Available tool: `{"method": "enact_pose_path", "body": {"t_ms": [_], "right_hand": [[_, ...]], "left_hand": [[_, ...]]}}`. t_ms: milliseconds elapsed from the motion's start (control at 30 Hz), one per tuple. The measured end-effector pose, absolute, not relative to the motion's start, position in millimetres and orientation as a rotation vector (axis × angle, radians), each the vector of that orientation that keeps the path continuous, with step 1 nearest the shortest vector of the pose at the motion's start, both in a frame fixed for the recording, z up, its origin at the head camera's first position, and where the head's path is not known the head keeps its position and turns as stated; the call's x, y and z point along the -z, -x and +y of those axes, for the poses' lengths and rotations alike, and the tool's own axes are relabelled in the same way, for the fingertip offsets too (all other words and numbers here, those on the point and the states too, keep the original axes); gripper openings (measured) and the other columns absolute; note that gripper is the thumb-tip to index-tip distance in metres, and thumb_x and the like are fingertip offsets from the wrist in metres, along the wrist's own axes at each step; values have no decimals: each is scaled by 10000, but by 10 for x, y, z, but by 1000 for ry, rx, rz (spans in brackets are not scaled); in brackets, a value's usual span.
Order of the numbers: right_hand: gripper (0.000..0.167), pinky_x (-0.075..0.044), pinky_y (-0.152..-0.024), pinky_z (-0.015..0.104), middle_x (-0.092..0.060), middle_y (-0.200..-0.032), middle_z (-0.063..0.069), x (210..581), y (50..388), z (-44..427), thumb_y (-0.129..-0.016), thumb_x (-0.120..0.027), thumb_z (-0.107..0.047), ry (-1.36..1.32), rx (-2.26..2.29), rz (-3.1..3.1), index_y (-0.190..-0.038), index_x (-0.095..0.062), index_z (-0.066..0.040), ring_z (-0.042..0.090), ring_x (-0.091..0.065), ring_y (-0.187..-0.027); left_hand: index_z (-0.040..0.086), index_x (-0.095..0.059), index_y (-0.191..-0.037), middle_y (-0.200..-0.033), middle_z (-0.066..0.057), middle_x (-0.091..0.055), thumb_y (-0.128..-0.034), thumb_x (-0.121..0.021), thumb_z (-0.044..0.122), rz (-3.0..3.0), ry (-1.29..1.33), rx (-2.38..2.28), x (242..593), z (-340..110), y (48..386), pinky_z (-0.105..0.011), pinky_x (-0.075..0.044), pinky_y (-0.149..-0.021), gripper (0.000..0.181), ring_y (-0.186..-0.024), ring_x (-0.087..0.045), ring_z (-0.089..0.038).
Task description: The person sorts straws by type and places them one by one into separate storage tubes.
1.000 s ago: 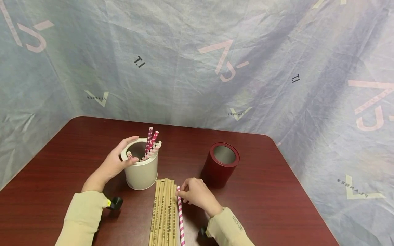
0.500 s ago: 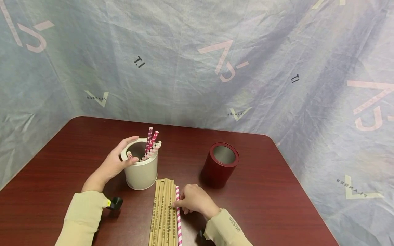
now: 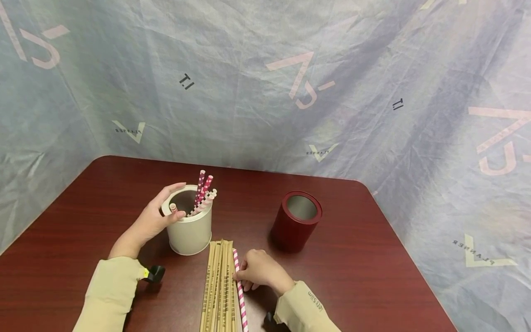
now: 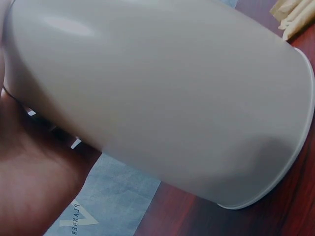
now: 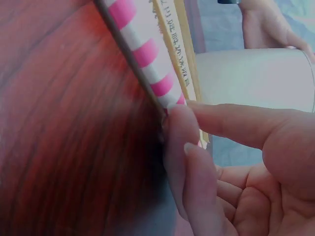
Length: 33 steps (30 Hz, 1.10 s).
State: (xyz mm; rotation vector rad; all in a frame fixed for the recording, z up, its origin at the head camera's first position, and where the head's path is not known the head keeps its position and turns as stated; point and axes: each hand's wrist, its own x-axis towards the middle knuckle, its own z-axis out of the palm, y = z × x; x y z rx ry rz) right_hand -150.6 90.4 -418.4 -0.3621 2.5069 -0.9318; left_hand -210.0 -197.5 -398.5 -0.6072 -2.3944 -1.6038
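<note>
Pinching the striped straw [image 3: 242,304] just beside the wrapped straws [image 3: 218,288], the right hand [image 3: 262,269] may drag these along if its thumb [image 5: 234,124] snags them, while the left hand [image 3: 152,219] grips the cream can [image 3: 190,237].

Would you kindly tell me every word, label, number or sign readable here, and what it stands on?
"PLANNER": grey backdrop, mirrored in the head view, repeated.
"V": the backdrop, repeated.
"I.T" or "T.I", by reading direction: the backdrop, twice.
"7"-like pink marks: the backdrop; other pink shapes unclear.
"Let's Slim", apparently: right sleeve.
Print on wrapped straws: too small and blurred.
</note>
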Motion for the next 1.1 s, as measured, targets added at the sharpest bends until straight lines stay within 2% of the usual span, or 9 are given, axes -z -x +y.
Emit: {"method": "enact_pose_path", "body": {"t_ms": [433,600,800,933,1100], "right_hand": [[165,-520,-447,265,-664,-566,82,4152,1541,949,-840,-674,-68,345,1070,2436,-704,-581,-50,134,-627,-487],[103,-534,-472,276,-659,-662,45,4144,1563,951,-848,-636,-61,343,1160,2477,-762,-583,-42,140,-638,-546],[40,-566,-520,300,-689,-747,143,4163,1605,940,-863,-612,-5,305,1395,2416,-871,-585,25,252,-717,-634],[119,-577,-550,308,-681,-767,164,4176,1625,934,-824,-641,45,300,1502,2392,-928,-586,64,305,-731,-702],[200,-573,-573,269,-660,-807,109,4166,1651,938,-824,-669,39,277,1551,2427,-1010,-603,70,253,-733,-743]], "left_hand": [[90,-379,-1457,-1436,-188,-442,-847,-699,142,-2404,606,1604,3972,-1974,2100,-39,-319,-894,690,-1126,-397,117],[86,-383,-1454,-1417,-184,-455,-843,-700,130,-2396,607,1605,3970,-1971,2101,-43,-324,-889,689,-1113,-410,108],[84,-380,-1455,-1410,-182,-457,-847,-695,113,-2394,612,1613,3976,-1970,2104,-45,-332,-886,686,-1109,-415,104],[83,-371,-1460,-1433,-189,-435,-855,-687,116,-2400,609,1622,3984,-1977,2104,-40,-324,-896,684,-1129,-402,109],[79,-368,-1461,-1431,-188,-429,-858,-676,96,-2405,605,1621,3995,-1981,2103,-42,-335,-886,677,-1114,-410,99]]}}
